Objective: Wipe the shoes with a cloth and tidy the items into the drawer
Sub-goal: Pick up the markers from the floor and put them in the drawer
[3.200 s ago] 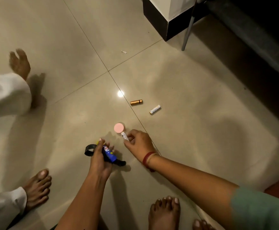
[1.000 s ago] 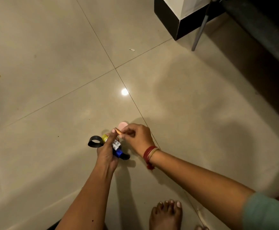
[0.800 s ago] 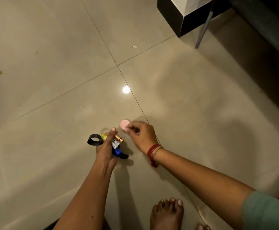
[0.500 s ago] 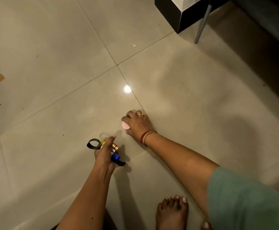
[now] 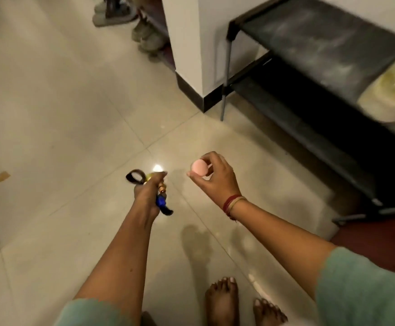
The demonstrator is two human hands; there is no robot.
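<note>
My left hand (image 5: 147, 196) is closed around a bundle of small items (image 5: 161, 198): a copper-coloured battery, a blue piece and a black strap loop (image 5: 134, 177) that sticks out to the left. My right hand (image 5: 215, 177) pinches a round pink disc (image 5: 199, 168) between thumb and fingers, raised above the floor. Both hands hang over the tiled floor (image 5: 62, 114). Pale shoes (image 5: 144, 36) stand on a rack at the top, partly cut off and blurred.
A white pillar with a dark base (image 5: 191, 67) stands ahead. A black metal shelf rack (image 5: 309, 74) runs along the right, with a yellowish bundle (image 5: 391, 90) on top. My bare feet (image 5: 222, 302) are at the bottom. A brown scrap (image 5: 2, 176) lies at the left.
My right hand has lifted the pink disc off the floor. Both hands have risen and the view has tilted up, bringing the rack, pillar and shoes into sight.
</note>
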